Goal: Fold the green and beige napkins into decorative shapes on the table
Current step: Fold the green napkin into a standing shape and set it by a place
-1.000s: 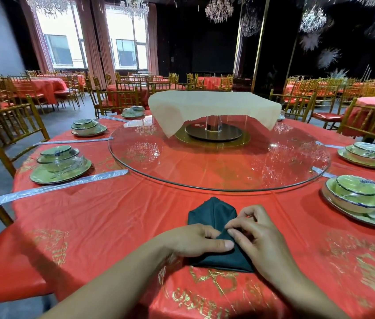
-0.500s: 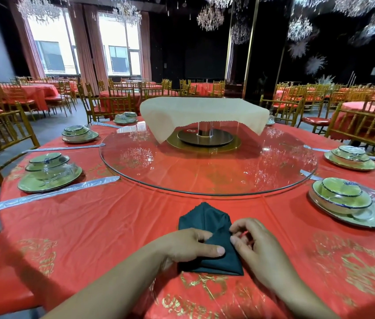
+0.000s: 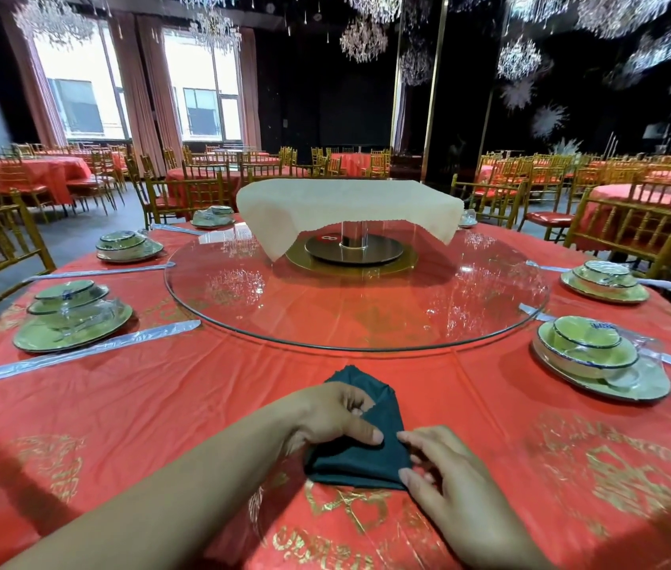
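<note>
The folded green napkin (image 3: 360, 456) lies on the counter's (image 3: 202, 405) near side. The left hand (image 3: 332, 413) pinches its upper fold, and the right hand (image 3: 447, 479) rests nearly straight fingers on its right edge. A green bowl (image 3: 585, 335) sits on a plate (image 3: 650, 386).

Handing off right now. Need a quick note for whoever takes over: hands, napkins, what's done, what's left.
Left hand: grip on the green napkin, fingers curled at its upper fold, thumb pressing it onto the table.
Right hand: fingertips at the napkin's right edge; cannot tell whether they pinch or only touch.
Beige napkin: spread out, draped over the stand on the glass turntable, no hand on it.
Done: green napkin partly folded into a compact pointed shape.
Left: finish the green one, then fold the beige.
</note>
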The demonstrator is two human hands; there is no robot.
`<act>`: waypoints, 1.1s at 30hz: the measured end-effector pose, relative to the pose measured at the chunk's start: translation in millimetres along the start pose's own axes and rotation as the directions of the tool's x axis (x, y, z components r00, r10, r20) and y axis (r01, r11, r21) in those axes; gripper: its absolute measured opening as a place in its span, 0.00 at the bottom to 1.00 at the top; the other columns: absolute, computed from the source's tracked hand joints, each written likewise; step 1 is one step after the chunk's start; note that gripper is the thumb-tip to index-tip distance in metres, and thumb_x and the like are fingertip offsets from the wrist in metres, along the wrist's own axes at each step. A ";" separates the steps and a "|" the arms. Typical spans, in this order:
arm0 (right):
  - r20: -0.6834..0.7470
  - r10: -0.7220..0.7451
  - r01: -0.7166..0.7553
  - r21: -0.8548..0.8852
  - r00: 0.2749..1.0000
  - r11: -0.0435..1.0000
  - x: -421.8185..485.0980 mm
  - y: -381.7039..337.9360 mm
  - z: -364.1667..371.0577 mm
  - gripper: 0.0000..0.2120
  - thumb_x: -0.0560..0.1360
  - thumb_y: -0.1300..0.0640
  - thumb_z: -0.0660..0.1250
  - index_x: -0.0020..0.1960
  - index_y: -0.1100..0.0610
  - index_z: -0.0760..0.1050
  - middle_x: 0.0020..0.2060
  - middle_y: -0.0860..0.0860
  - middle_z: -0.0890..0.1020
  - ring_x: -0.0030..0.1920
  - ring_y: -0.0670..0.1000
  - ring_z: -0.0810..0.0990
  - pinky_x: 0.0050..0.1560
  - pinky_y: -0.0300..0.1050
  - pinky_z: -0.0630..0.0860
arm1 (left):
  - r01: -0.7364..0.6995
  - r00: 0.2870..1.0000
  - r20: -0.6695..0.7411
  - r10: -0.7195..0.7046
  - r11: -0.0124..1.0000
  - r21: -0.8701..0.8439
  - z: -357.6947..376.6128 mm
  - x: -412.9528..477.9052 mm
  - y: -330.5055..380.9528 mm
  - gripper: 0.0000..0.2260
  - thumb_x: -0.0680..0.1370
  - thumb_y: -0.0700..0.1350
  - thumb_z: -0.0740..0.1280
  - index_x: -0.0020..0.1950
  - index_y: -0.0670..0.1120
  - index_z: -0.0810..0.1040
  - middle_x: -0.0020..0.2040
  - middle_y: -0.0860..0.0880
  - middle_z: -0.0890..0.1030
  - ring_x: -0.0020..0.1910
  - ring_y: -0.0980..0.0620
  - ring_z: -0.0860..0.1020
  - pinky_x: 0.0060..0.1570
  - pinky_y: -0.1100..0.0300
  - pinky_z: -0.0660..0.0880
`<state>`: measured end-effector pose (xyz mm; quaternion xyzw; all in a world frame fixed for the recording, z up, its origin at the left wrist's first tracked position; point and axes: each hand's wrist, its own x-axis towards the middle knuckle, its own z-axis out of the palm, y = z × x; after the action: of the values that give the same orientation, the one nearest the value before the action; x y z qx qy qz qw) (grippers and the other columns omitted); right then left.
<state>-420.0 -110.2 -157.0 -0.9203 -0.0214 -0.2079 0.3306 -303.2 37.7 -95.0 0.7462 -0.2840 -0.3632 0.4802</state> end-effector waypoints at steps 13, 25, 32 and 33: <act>-0.026 -0.034 0.031 -0.113 0.999 0.993 -1.0 -4.5 11.1 0.29 0.70 0.40 0.53 0.64 0.53 0.74 0.49 0.38 0.65 0.51 0.39 0.64 0.53 0.33 0.63 | 0.119 0.992 -0.043 -0.118 0.992 0.029 14.3 6.1 -2.3 0.13 0.75 0.40 0.69 0.58 0.43 0.72 0.50 0.51 0.77 0.53 0.51 0.74 0.53 0.62 0.69; -0.072 -0.058 0.011 -0.530 0.996 0.848 -3.5 -15.3 18.2 0.36 0.80 0.42 0.35 0.47 0.52 0.82 0.39 0.42 0.74 0.38 0.42 0.75 0.26 0.34 0.68 | -0.102 0.931 -0.313 0.185 0.959 0.263 6.1 -24.4 -33.2 0.14 0.72 0.39 0.72 0.50 0.47 0.68 0.37 0.54 0.69 0.31 0.61 0.67 0.33 0.69 0.65; -0.139 -0.159 0.037 -0.631 0.977 0.775 -0.5 -14.8 27.0 0.38 0.80 0.44 0.33 0.42 0.53 0.82 0.36 0.45 0.76 0.33 0.46 0.77 0.23 0.35 0.69 | -0.101 0.868 -0.473 0.152 0.986 0.131 -0.1 -41.1 -66.0 0.08 0.74 0.40 0.69 0.43 0.48 0.70 0.25 0.57 0.73 0.27 0.61 0.70 0.36 0.65 0.69; -0.142 -0.166 0.038 -0.638 0.976 0.769 -0.7 -13.8 27.2 0.39 0.80 0.45 0.33 0.42 0.53 0.83 0.35 0.45 0.76 0.32 0.46 0.77 0.23 0.35 0.69 | -0.072 0.847 -0.503 0.174 0.974 0.215 1.9 -39.9 -68.1 0.08 0.74 0.43 0.68 0.43 0.49 0.70 0.27 0.57 0.74 0.31 0.58 0.72 0.40 0.60 0.70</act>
<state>-413.1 -82.5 -167.9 -0.9511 0.0311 -0.3073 -0.0085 -322.5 93.3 -147.7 0.8384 -0.2246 -0.0889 0.4886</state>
